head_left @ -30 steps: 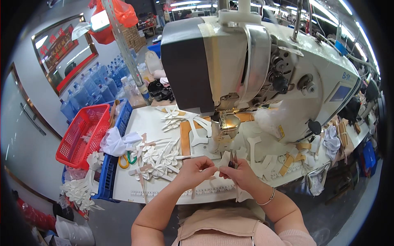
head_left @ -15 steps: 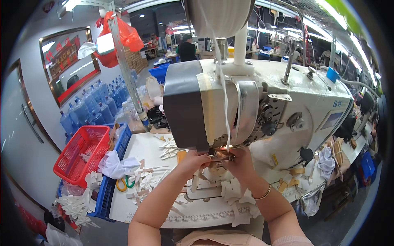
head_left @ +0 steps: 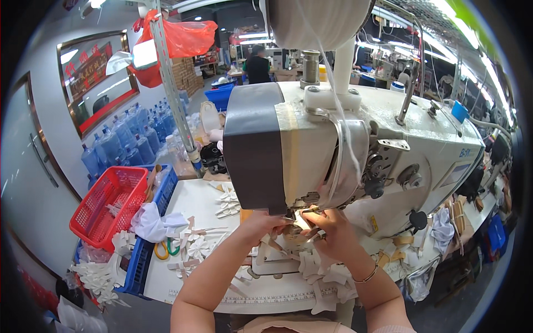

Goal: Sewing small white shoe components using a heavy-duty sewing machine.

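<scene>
Both my hands are under the head of a large white and grey sewing machine, close to its lit needle area. My left hand pinches the left side of a small pale piece, apparently leather or fabric. My right hand is closed at that piece's right side, its fingers bent; whether it holds anything else is hidden. White thread runs down the machine's front. White cut-out pieces lie heaped below my right hand, and more flower-like white pieces are scattered left of my left forearm.
A red basket sits on a blue crate at the table's left. Scissors with yellow and green handles lie beside it. A measuring tape follows the table's front edge. Straps and scraps lie right. A person is far behind.
My right hand has shifted slightly right and down, away from the needle area, and the pale piece shows more. The thread now slants right. The whole view has shifted a little.
</scene>
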